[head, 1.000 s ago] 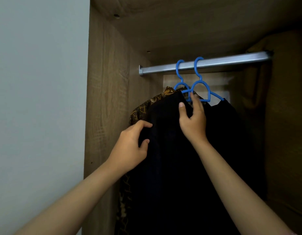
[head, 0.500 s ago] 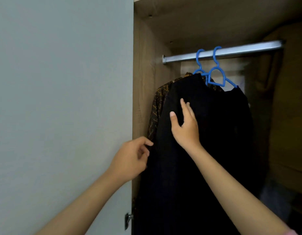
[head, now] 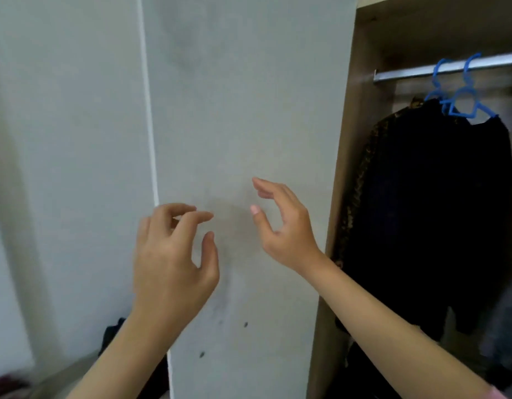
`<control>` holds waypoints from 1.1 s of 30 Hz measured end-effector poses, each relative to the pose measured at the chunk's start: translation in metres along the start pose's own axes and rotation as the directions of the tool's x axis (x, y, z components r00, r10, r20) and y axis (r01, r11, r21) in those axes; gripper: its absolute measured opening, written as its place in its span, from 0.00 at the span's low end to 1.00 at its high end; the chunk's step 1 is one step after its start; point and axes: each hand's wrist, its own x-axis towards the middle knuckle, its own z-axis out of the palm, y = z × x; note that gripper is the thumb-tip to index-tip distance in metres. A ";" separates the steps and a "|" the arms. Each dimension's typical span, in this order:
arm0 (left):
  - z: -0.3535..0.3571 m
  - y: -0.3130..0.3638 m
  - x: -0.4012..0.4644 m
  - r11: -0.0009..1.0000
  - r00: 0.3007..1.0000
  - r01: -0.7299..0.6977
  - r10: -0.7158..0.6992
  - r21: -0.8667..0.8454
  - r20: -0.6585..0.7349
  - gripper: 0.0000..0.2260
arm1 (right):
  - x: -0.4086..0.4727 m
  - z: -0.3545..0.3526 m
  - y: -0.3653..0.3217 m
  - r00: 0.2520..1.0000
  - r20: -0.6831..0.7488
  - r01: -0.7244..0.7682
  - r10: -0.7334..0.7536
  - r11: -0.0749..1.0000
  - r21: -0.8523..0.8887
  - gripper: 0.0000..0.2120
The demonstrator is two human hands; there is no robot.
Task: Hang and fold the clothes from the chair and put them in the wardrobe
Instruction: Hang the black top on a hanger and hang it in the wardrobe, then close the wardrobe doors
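Nothing is held by either hand: the left hand [head: 174,254] and the right hand [head: 283,226] are raised side by side, close but apart, before the pale grey side panel [head: 249,110] of the wardrobe [head: 347,168], with the fingers loosely curled and the thumbs set off from them. Neither hand is seen touching the panel or any garment. Bare forearms are seen rising from the lower edge of the view, and a sliver of pink sleeve [head: 498,394] is caught at the bottom right corner.

At the right edge, the open wardrobe compartment is shown in wood-grain finish. A silver rail [head: 450,69] is fixed across its upper part, and two blue hangers [head: 462,102] are hooked over it just beside each other. A black garment [head: 439,211] is hung from them, with a brown patterned garment [head: 361,180] showing behind it along its left side, against the wardrobe's inner wall. The hung clothes are well apart from both hands.

To the left of the panel a white wall [head: 62,139] is seen. Low down, beside the panel's left edge and partly hidden by the left forearm, a dark heap of cloth [head: 111,338] is visible; what carries it cannot be told. Something reddish and blurred is caught in the bottom left corner
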 end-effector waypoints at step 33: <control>0.011 0.212 -0.077 0.508 0.953 0.248 0.027 -0.825 0.303 0.15 | -0.032 -0.253 -0.098 0.991 0.104 0.110 -0.089 0.970 -0.215 0.22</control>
